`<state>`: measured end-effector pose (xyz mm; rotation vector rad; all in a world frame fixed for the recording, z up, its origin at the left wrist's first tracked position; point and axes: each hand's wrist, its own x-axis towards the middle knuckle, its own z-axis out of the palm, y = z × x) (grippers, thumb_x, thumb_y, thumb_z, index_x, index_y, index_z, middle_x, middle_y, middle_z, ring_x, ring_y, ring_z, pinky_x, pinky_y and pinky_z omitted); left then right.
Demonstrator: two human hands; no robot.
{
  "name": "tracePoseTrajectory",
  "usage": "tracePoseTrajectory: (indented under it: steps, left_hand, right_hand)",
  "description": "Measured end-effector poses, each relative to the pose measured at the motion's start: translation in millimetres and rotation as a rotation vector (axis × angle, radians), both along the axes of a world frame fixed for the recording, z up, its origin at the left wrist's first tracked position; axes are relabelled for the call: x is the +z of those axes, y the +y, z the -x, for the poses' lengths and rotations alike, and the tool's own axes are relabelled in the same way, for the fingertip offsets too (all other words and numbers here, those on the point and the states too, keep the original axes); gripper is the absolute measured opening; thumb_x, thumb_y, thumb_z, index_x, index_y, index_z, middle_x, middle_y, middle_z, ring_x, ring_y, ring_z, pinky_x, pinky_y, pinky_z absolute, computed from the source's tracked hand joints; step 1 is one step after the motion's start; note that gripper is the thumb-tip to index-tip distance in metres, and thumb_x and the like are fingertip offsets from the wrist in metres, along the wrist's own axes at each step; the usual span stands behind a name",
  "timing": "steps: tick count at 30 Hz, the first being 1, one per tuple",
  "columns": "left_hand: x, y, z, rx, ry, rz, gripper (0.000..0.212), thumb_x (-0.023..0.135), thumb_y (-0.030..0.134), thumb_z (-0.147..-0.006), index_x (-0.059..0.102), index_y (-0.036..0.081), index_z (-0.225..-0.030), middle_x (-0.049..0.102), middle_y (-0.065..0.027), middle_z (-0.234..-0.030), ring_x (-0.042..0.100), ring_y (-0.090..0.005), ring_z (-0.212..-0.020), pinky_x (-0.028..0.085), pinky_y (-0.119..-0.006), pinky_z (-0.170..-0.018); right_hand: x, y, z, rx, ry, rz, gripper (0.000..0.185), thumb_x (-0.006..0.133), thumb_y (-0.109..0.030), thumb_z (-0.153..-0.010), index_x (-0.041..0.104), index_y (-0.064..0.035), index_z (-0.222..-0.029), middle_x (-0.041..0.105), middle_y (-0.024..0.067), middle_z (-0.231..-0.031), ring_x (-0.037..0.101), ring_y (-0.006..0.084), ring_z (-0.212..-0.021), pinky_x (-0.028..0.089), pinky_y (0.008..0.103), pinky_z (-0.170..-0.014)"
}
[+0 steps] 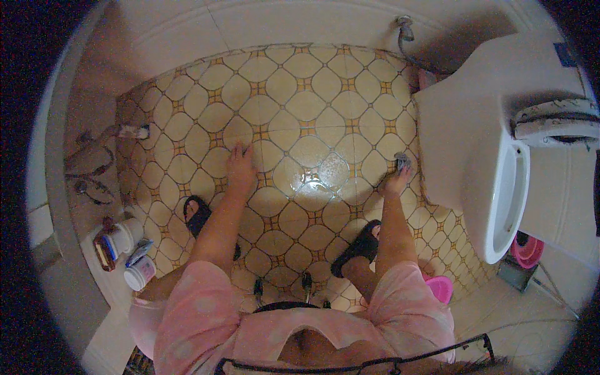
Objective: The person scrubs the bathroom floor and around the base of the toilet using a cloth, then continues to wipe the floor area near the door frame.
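Note:
My right hand grips a small grey scrubbing pad over the patterned tile floor, near the wall at the right. Its exact material is unclear. My left hand holds nothing, its fingers apart, low over the tiles at centre left; whether it touches them I cannot tell. Between the hands, a wet patch shines on the floor. Black slippers are on my feet, the left one behind my left hand and the right one behind my right.
A white basin juts out at the right, near pink tubs. A white-lidded tub and a brown bottle stand at the lower left. A hand shower hangs at the left; a pink bowl lies beside my right leg.

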<state>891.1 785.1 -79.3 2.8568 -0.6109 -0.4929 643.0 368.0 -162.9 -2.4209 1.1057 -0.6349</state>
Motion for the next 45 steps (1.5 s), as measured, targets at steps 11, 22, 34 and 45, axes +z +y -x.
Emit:
tracePoseTrajectory:
  steps: [11,22,34,45]
  left_hand:
    - [5.5,-1.6,2.6,-0.098,-0.098,0.042,0.070,0.075,0.018,-0.067,0.048,0.011,-0.131,0.035,-0.0188,-0.140,0.038,-0.0373,-0.127,0.037,-0.046,-0.101]
    - [-20.8,15.4,-0.1,-0.067,-0.040,-0.020,0.065,0.074,0.026,-0.068,0.050,0.010,-0.127,0.046,-0.0147,-0.131,0.043,-0.0289,-0.125,0.039,-0.042,-0.099]
    - [69.8,6.5,71.1,0.156,0.021,-0.143,0.046,0.068,0.020,-0.072,0.058,0.011,-0.116,0.054,-0.0121,-0.123,0.048,-0.0302,-0.117,0.037,-0.050,-0.097]
    - [150.1,42.6,161.4,0.165,-0.100,0.050,0.060,0.070,0.022,-0.071,0.050,0.013,-0.128,0.037,-0.0119,-0.142,0.030,-0.0318,-0.133,0.031,-0.047,-0.105]
  right_hand:
    - [-42.6,61.0,-191.6,0.270,-0.078,-0.044,0.050,0.050,-0.005,-0.075,0.049,-0.0036,-0.125,0.047,0.0241,-0.129,0.041,0.0429,-0.121,0.030,0.0497,-0.104]
    - [13.5,248.1,-209.0,0.951,-0.026,-0.155,0.055,0.054,0.007,-0.066,0.051,-0.0027,-0.120,0.044,0.0176,-0.135,0.035,0.0424,-0.128,0.028,0.0483,-0.107]
    - [84.4,241.0,-133.8,0.495,0.067,-0.884,0.036,0.050,-0.025,-0.083,0.059,-0.0061,-0.113,0.062,0.0174,-0.108,0.057,0.0283,-0.103,0.042,0.0398,-0.090]
    - [258.0,270.2,-114.1,0.539,-0.133,-0.388,0.031,0.049,-0.001,-0.080,0.063,-0.0067,-0.107,0.065,0.0187,-0.088,0.065,0.0317,-0.072,0.051,0.0401,-0.067]
